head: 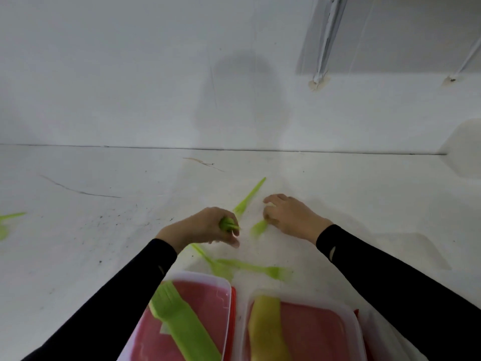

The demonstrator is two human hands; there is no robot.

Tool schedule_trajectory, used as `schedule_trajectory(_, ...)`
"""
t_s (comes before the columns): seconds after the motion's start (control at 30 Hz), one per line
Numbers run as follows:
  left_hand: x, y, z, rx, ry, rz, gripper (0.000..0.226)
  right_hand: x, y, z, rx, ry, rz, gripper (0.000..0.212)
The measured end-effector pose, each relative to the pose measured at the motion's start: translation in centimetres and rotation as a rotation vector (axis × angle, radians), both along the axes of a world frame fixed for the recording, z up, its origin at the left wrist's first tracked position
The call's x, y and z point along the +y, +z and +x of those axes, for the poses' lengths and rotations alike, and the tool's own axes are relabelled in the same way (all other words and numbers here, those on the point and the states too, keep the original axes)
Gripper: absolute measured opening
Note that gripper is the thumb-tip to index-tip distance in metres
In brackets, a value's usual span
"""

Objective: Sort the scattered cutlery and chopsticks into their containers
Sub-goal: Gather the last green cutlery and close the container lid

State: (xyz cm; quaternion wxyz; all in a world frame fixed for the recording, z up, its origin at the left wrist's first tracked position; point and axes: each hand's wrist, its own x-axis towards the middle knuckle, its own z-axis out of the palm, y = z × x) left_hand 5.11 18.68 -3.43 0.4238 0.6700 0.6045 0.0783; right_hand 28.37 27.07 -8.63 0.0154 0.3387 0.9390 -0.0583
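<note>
Near the middle of the desk (pixel 104 204), the left hand (pixel 205 226) closes tightly round a bundle of green cutlery (pixel 227 224). Just beside it, the right hand (pixel 289 217) sets curled fingers on a green fork (pixel 258 228) lying on the desk; blur hides any grip. Two containers (pixel 203 276) sit at the near edge.

Lime-green forks (pixel 260 268) on white table (pixel 104 178), clear containers (pixel 203 276) w/ red bases, black sleeves (pixel 390 280).

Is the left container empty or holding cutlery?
Holding cutlery: a stacked bundle of green cutlery lies slantwise inside the left container, over its red bottom.
</note>
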Motion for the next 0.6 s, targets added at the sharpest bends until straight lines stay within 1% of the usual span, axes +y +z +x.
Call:
schedule_trajectory(0.07, -0.8, -0.6, -0.6, 0.173, -0.150, -0.077, 0.030, -0.5, 0.4, 0.2, 0.083, -0.015, -0.043, 0.017)
schedule_trajectory(0.13, -1.6, -0.8, -0.8, 0.246, -0.231, -0.135, 0.034, -1.7, 1.3, 0.2, 0.191, -0.091, -0.236, 0.009)
schedule_trajectory(0.2, -2.2, -1.1, -1.1, 0.335, -0.291, -0.123, 0.039, -3.1, 2.2, -0.2, 0.281, -0.156, -0.450, 0.006)
schedule_trajectory(0.23, -2.4, -1.3, -1.2, 0.384, -0.319, -0.101, 0.040, -3.7, 2.4, -0.4, 0.284, -0.168, -0.529, 0.007)
schedule_trajectory(0.3, -2.6, -2.0, -1.1, 0.450, -0.363, -0.058, 0.039, -4.6, 2.5, -0.6, 0.223, -0.159, -0.628, 0.007)
schedule_trajectory(0.37, -2.7, -2.4, -1.0, 0.450, -0.363, -0.029, 0.036, -5.1, 2.5, -0.5, 0.138, -0.121, -0.677, 0.015)
schedule_trajectory(0.43, -2.7, -2.4, -0.8, 0.396, -0.327, -0.004, 0.031, -5.5, 2.5, -0.4, 0.069, -0.116, -0.732, 0.028)
schedule_trajectory(0.5, -2.5, -2.0, -1.1, 0.347, -0.290, 0.028, 0.026, -5.9, 2.4, -0.3, -0.001, -0.121, -0.746, 0.035)
schedule_trajectory(0.53, -2.4, -1.7, -1.4, 0.328, -0.269, 0.052, 0.025, -6.1, 2.2, -0.4, -0.027, -0.117, -0.730, 0.035)
schedule_trajectory(0.6, -1.9, -0.7, -2.0, 0.246, -0.182, 0.112, 0.022, -6.3, 2.1, -0.6, -0.034, -0.101, -0.669, 0.026)
